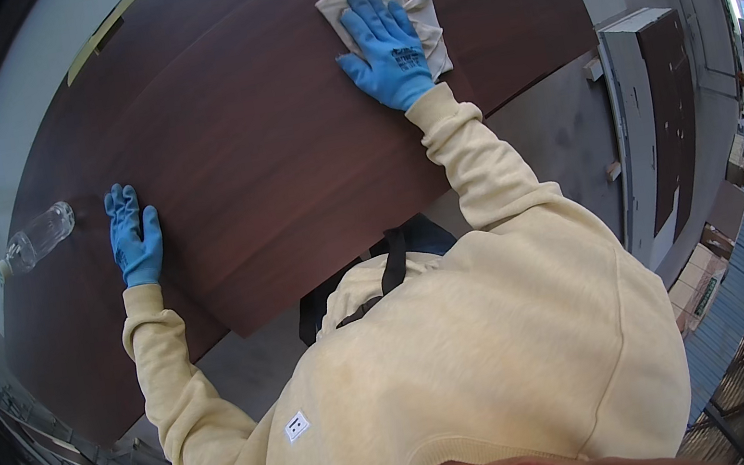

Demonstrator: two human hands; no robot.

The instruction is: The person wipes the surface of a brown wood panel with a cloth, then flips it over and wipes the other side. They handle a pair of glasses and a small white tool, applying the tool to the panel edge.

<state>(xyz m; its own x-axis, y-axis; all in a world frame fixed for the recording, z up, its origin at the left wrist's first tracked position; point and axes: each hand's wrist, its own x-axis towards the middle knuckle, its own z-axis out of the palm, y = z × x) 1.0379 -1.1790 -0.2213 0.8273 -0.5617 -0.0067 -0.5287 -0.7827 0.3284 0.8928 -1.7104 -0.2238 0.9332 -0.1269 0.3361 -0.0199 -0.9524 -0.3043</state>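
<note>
brown board (264,162), cloth (428,24) under printed right glove (389,56)

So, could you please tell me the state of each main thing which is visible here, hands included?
White cloth: unfolded unevenly, creased, partly covered.
Right hand: gloved, open, palm down over the white cloth.
Left hand: gloved, open, holding nothing.
Brown board: lying flat, partly covered.
Clear bottle: not held; standing or lying, I cannot tell.

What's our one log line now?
left hand: gloved, open; right hand: gloved, flat on white cloth; cloth: on reddish-brown panel; clear bottle: left of left hand
</note>
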